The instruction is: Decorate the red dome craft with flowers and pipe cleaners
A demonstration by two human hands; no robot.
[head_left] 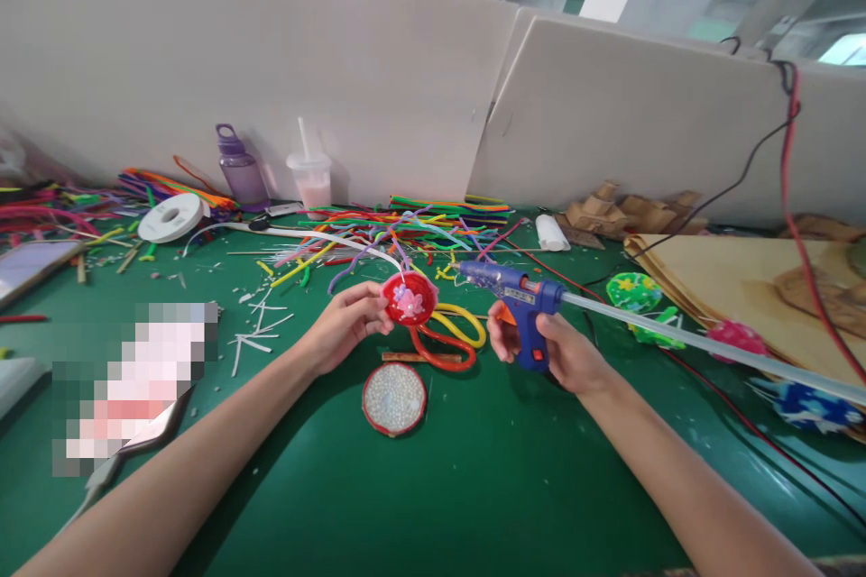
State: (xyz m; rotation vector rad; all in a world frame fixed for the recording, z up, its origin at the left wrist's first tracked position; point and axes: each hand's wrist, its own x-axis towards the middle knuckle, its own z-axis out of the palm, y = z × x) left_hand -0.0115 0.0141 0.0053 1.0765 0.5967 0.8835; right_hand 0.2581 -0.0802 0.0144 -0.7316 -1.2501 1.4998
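In the head view, my left hand (352, 322) pinches a small round red fuzzy ornament with pink and purple flowers (409, 299), held above the green tabletop (487, 487). My right hand (572, 356) grips a blue plastic glue gun (534, 332) fed by a long translucent stick (677, 334), its nozzle pointing left, near the ornament. Nearer me sits a round red-rimmed dish of white beads (394, 434); farther off lie multicoloured fuzzy stems (419, 230).

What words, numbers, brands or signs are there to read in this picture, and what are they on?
None can be read clearly.
Pale label on the blue glue gun in the right hand: too small and blurred.
Phone at the left: its screen is covered by blurry squares, so unreadable.
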